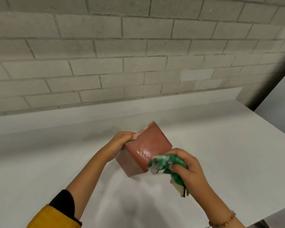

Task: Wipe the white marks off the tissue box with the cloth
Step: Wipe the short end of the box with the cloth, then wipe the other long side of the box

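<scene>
A person's two bare hands work over a plain white counter [204, 129] that runs along a wall of pale grey brick [105, 55]. The left hand [120, 142] is closed around the far left upper edge of a reddish-brown tissue box [145, 148], fingers curled over the top, holding it tilted with one lower corner toward the counter near its middle. Whether that corner touches the surface cannot be told. The face of the box turned toward the camera looks glossy and wet, with a bright sheen near its lower right. The right hand [187, 168] is clenched around a bunched green cloth [166, 165], which shows white smears on its crumpled front and a pale corner hanging below the fist. The cloth presses against the near right edge of the box. A yellow sleeve with a dark cuff [56, 211] covers the left forearm, pushed up near the elbow, and a thin gold bracelet [224, 221] circles the right wrist.
</scene>
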A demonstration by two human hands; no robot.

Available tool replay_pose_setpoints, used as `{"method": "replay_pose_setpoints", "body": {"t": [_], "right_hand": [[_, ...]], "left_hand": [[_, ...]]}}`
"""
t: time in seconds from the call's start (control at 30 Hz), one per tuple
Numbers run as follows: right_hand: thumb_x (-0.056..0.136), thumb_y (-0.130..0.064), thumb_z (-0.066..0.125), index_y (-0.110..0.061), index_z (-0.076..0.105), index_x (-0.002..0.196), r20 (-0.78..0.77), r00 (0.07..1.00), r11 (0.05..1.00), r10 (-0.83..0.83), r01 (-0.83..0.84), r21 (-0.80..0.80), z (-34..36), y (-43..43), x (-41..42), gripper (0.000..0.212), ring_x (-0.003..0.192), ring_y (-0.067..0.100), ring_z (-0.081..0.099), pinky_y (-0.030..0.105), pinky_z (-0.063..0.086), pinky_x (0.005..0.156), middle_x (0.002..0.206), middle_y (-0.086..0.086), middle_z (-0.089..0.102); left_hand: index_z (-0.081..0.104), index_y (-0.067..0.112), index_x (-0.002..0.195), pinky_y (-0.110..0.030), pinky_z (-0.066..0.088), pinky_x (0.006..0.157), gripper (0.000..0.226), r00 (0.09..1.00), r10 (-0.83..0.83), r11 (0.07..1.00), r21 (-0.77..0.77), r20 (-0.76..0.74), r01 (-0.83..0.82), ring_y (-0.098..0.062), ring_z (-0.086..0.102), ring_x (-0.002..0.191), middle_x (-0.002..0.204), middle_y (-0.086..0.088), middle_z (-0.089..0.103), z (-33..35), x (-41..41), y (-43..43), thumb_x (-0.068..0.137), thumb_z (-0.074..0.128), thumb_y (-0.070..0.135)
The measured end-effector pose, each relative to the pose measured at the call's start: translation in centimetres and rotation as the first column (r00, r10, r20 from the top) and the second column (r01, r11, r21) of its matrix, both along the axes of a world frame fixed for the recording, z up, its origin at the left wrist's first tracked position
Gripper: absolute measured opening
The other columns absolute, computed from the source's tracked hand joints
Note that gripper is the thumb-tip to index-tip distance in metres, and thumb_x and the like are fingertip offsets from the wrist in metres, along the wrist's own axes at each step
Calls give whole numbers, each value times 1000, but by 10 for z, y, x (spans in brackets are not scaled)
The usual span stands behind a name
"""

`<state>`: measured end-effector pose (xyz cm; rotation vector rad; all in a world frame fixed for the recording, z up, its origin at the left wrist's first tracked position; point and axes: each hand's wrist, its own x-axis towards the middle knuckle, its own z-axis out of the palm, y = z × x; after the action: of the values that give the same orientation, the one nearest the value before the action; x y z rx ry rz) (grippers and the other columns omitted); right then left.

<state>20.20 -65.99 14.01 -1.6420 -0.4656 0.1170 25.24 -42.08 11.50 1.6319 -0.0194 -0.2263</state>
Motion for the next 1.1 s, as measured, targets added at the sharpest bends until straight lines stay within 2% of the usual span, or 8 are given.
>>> {"method": "replay_pose_setpoints", "body": {"t": [0.13,0.27,0.43,0.63,0.83,0.97,1.03,1.1], "right_hand": [[71,-7,60,-22,70,81,-250,943,884,-218,299,359,-2,-18,6,21,64,13,65,23,53,53,73,0,70],[81,-7,60,-18,70,88,-452,865,774,-218,435,459,-8,-30,10,16,63,18,68,29,57,55,75,5,72],[80,-8,63,-18,70,93,-578,793,740,-194,505,444,-15,-29,15,18,66,19,71,30,57,56,79,6,74],[87,-3,59,-23,50,119,-735,652,745,-185,581,328,-34,-22,17,39,63,21,71,30,56,50,90,14,70],[88,-6,50,-23,49,116,-800,575,696,-173,646,314,-44,-25,16,33,69,28,60,35,48,59,99,16,61],[67,-22,63,-13,73,69,-824,567,723,6,567,395,-36,-32,15,14,53,25,61,30,52,53,68,10,65],[70,-26,68,-11,77,85,-799,597,740,66,508,441,-39,-37,15,24,58,22,67,30,56,56,72,9,69],[70,-26,74,-13,62,120,-784,621,775,-10,500,387,-44,-41,17,54,70,21,69,31,57,60,91,10,69]], "left_hand": [[74,29,99,-12,48,64,46,991,-137,990,-30,3,137,-8,67,79,87,5,75,0,-10,2,59,54,40],[59,21,123,-23,42,79,66,940,-336,942,-28,-50,335,-13,58,96,105,-3,64,1,-21,6,57,50,18],[49,11,130,-16,36,56,76,887,-435,899,-27,-154,436,-3,54,70,88,10,62,-9,-30,11,57,37,-3],[63,20,116,-20,49,86,53,898,-314,947,-168,-308,274,-12,66,104,112,0,71,-19,-35,17,67,63,41],[64,50,107,-16,41,96,45,893,-291,942,61,-344,330,5,59,112,116,22,67,-8,-35,13,75,44,77],[68,21,93,-19,40,86,41,911,-204,884,332,-358,329,-8,61,91,99,7,69,-11,-27,10,74,51,53],[52,11,77,-20,33,62,12,909,-174,805,477,-378,353,-12,45,68,79,-4,50,-17,-24,3,83,50,21],[48,12,76,-21,28,58,6,940,-144,827,485,-308,286,-15,37,68,79,-8,39,-24,-23,-5,73,49,17]]}}
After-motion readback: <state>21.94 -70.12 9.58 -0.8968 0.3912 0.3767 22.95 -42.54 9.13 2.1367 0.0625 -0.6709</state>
